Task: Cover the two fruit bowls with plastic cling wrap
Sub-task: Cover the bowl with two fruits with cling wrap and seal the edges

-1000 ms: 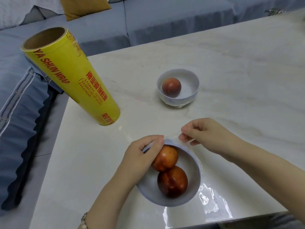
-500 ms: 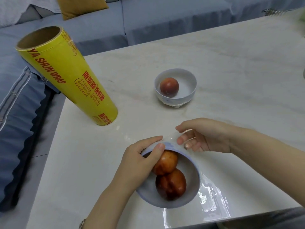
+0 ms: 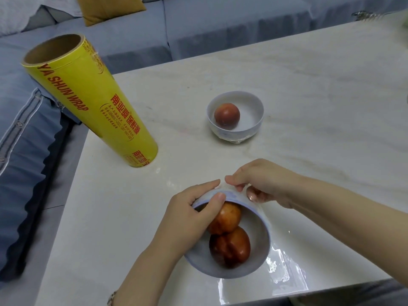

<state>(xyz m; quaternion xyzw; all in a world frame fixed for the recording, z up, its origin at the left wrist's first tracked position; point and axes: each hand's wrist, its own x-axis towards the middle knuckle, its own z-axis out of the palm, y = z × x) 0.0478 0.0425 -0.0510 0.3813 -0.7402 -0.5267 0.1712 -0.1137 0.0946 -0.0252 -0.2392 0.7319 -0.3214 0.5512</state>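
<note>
We see the left hand (image 3: 194, 215) gripping the near bowl (image 3: 263, 237) by its far-left rim, the thumb laid over the edge and the other fingers curled round the outer wall. Just to the right of that thumb, the right hand (image 3: 262, 184) has its fingers curled over the far rim, pinching the cling film (image 3: 284, 268) against the bowl; the two hands almost touch at the rim. The film runs from under the right hand down the bowl's right side and lies loose and glossy on the marble table (image 3: 309, 85), below the right forearm. Directly under the left thumb, inside the bowl, sits a yellow-red fruit (image 3: 227, 219), and a darker red fruit (image 3: 229, 247) lies against it on the side nearer to us. Beyond both hands, well apart from them, stands the far bowl (image 3: 254, 107) with a single red fruit (image 3: 227, 116) inside and some crinkled film showing at its foot. Off to the far left of the left hand, the yellow cling wrap roll (image 3: 88, 100) stands on end near the table's edge. A blue-grey sofa (image 3: 220, 23) with a mustard cushion (image 3: 110, 7) lies past the table. We can make out a bracelet (image 3: 112, 298) on the left wrist.
</note>
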